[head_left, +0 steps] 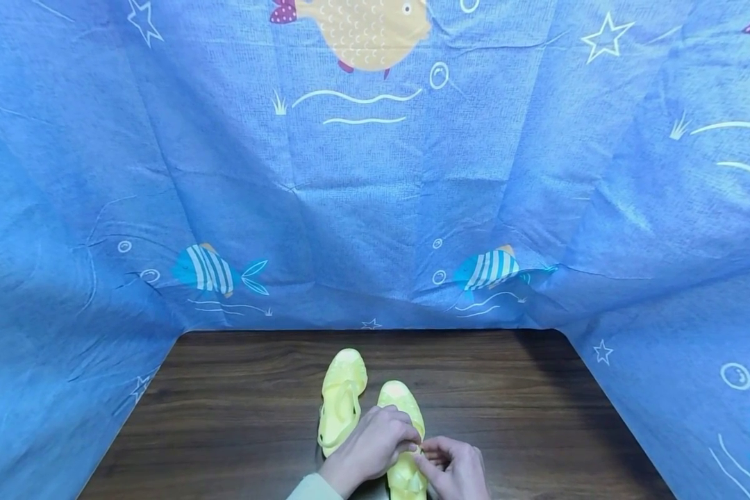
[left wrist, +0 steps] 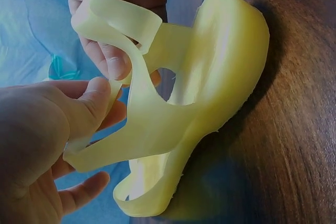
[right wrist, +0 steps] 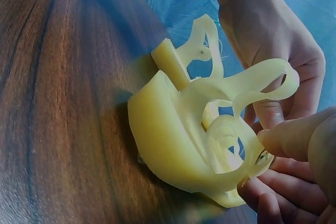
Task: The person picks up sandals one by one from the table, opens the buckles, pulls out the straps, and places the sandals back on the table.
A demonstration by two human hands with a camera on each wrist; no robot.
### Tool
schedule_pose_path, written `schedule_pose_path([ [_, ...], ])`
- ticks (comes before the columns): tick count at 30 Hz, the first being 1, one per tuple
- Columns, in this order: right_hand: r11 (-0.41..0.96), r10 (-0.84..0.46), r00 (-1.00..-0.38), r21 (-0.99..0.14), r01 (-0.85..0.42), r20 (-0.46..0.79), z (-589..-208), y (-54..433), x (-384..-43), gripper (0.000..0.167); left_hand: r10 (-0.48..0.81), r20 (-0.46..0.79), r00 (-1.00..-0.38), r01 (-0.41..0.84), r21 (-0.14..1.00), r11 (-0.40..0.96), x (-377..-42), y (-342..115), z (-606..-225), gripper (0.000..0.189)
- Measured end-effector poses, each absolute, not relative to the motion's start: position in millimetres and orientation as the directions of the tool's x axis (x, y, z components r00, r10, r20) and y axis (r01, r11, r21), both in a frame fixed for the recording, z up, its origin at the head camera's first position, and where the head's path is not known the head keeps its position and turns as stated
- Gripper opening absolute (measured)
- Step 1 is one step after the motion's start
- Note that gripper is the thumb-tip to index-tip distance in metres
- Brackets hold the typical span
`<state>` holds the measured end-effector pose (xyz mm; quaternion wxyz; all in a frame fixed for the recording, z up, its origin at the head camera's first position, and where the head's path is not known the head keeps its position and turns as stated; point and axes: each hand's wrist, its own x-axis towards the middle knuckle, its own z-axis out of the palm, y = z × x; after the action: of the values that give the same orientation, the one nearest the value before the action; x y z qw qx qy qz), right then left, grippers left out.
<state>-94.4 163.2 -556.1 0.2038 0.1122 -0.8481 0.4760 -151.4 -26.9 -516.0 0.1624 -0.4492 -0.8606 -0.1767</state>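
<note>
A pale yellow jelly sandal (head_left: 400, 397) stands on the table between both hands, its toe pointing away. My left hand (head_left: 381, 439) reaches across from the left and pinches the sandal's thin strap (left wrist: 113, 99) between thumb and fingers. From the right, my right hand (head_left: 455, 467) pinches the side of the same sandal beside a small metal buckle (right wrist: 262, 157). The fingertips of the two hands are close together at the strap. A looped upper band (left wrist: 123, 17) rises over the sandal's opening. The matching sandal (head_left: 339, 411) lies to the left, near my left wrist.
The dark wood-grain table (head_left: 244, 417) has rounded far corners. A blue cloth (head_left: 356, 208) printed with fish and stars hangs behind it and along both sides.
</note>
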Motion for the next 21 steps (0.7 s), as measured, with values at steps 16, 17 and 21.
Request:
schedule_pose_path([
  [16,0.526,0.027,-0.852,-0.732,-0.433,0.523,-560,163,-96,0.028,0.767,0.432,-0.475,0.857,0.031,0.514,-149,-21,-506,0.014],
  [17,0.528,0.026,-0.846,-0.726,-0.441,0.532,-561,163,-97,0.031,0.774,0.426,-0.468,0.865,0.041,0.5,-149,-19,-505,0.013],
  [21,0.524,0.021,-0.834,-0.717,-0.46,0.551,-564,162,-98,0.033,0.788,0.385,-0.481,0.873,0.12,0.474,-148,-13,-505,0.014],
])
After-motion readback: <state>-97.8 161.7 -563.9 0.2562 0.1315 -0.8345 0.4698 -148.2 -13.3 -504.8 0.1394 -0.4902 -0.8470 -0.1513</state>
